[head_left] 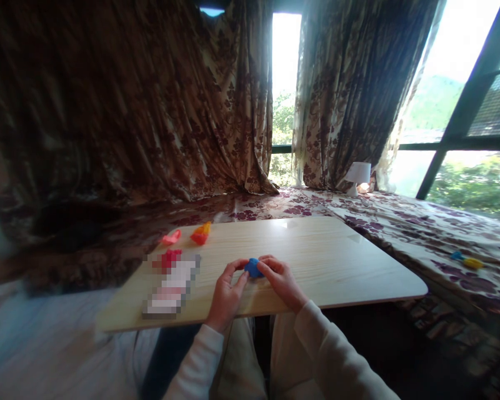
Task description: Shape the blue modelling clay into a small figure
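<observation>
Between my hands, just above or on the pale wooden table (pixel 316 255), is a small bright blue lump (pixel 254 268). It may be modelling clay or folded paper; I cannot tell which. My left hand (pixel 228 291) pinches its left side between thumb and fingers. On the opposite side, the thumb and fingers of my right hand (pixel 281 278) are closed on the same lump.
Toward the table's left lie a pink-red piece (pixel 171 238), an orange and red piece (pixel 200 233), a crimson piece (pixel 171 258) and a blurred-out flat rectangle (pixel 173 289). A white lamp (pixel 359 173) and a blue and yellow item (pixel 472 263) sit on flowered cloth at right.
</observation>
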`<state>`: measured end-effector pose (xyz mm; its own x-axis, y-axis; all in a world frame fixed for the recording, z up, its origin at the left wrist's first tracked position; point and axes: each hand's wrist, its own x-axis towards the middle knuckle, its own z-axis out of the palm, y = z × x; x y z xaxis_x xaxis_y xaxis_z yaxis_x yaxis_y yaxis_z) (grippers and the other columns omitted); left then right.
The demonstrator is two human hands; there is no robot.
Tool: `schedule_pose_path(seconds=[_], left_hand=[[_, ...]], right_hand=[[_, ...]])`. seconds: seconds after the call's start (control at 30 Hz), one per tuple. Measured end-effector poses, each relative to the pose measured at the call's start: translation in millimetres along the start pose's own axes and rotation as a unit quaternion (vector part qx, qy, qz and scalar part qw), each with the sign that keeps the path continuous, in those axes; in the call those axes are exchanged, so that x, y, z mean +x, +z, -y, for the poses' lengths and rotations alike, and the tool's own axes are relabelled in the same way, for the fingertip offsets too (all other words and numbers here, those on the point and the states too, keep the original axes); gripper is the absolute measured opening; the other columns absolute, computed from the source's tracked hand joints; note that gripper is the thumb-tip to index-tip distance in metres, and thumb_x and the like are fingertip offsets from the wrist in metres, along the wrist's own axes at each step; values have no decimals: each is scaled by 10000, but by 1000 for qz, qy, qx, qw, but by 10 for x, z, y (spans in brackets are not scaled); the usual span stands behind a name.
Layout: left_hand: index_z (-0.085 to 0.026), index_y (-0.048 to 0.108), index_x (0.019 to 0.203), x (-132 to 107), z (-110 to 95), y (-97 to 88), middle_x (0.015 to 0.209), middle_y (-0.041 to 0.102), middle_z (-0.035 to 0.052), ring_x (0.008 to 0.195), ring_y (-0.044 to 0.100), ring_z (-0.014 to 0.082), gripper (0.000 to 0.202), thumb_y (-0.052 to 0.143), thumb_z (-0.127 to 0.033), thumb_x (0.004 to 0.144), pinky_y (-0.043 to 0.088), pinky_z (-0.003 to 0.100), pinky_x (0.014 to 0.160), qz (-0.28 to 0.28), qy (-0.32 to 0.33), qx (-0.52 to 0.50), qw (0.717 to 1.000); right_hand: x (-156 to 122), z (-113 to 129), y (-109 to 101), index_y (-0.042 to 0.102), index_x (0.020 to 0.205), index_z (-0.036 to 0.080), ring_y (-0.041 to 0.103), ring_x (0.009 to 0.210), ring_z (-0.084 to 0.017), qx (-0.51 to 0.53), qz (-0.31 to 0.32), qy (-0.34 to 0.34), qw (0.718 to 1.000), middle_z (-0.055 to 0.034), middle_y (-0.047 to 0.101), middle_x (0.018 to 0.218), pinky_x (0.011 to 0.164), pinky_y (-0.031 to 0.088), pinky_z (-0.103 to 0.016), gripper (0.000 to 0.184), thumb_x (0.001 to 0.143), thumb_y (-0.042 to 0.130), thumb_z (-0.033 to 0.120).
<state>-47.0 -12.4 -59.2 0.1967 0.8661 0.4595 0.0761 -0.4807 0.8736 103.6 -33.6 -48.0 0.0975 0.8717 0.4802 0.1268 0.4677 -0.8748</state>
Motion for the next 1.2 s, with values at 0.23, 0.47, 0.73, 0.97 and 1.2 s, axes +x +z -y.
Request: schedule_pose_path(seconds=[0.23, 0.47, 0.73, 0.97, 1.2], left_hand=[[-171, 611, 1097, -4, -77, 7, 1124, 646, 86, 1102, 554, 226, 363, 616, -299, 757, 355, 392, 1027, 25, -36, -13, 999], [-159, 664, 1037, -9, -98, 18, 1083, 679, 86, 1079, 577, 232, 338, 609, -334, 753, 378, 369, 1005, -2, -53, -16, 998], [-156, 721, 887, -12, -116, 32, 854, 708, 71, 893, 613, 229, 271, 565, -346, 775, 436, 332, 862, -2, -37, 33, 999], [-157, 726, 876, -3, -86, 58, 899, 700, 86, 917, 611, 235, 249, 597, -323, 743, 428, 351, 890, -18, -35, 47, 998], [-168, 733, 872, -6, -78, 66, 890, 703, 84, 900, 611, 231, 223, 621, -290, 722, 432, 349, 884, -22, -32, 48, 998]], right_hand=[[-16, 157, -19, 701, 719, 164, 565, 856, -178, -9, 35, 11, 999, -39, 619, 853, 794, 411, -280, 292, 848, 494, 323], [-11, 50, 18, 676, 753, 182, 582, 881, -198, 0, 27, 11, 1000, -41, 640, 871, 824, 438, -324, 161, 781, 570, 300], [-2, -107, 61, 610, 825, 188, 590, 835, -189, -51, -42, 23, 998, -26, 639, 837, 822, 441, -365, 173, 730, 648, 327], [6, -98, 49, 679, 808, 172, 583, 819, -185, -73, -10, -9, 997, -45, 643, 829, 762, 457, -330, 149, 759, 623, 301], [-1, -126, 46, 671, 731, 180, 585, 766, -172, -76, -18, -45, 996, -34, 617, 779, 714, 464, -295, 101, 750, 635, 272]])
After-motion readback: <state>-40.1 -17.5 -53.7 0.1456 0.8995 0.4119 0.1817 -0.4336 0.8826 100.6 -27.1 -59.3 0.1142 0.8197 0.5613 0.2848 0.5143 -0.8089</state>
